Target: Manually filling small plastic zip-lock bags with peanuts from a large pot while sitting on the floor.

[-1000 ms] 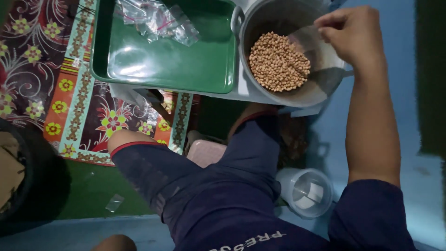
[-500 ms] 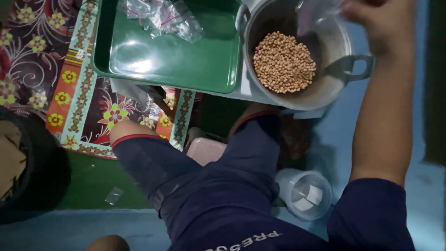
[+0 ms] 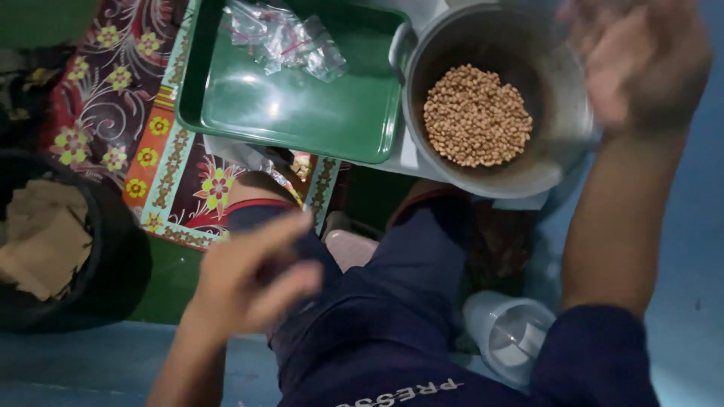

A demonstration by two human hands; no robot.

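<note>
A grey metal pot holds a heap of small tan beans. My right hand hovers, blurred, over the pot's right rim; I cannot make out whether it holds anything. To the left of the pot lies a green tray with several small clear plastic bags at its far edge. My left hand is raised over my left knee, blurred, fingers apart and nothing in it. My legs in dark blue shorts fill the lower middle.
A flowered mat lies under the tray at the left. A black bin with brown paper scraps stands at the far left. A white plastic cup sits on the blue floor by my right leg.
My left hand has come up into view over my knee. My right hand stays near the pot's right rim; the view has shifted so the pot and tray sit lower.
</note>
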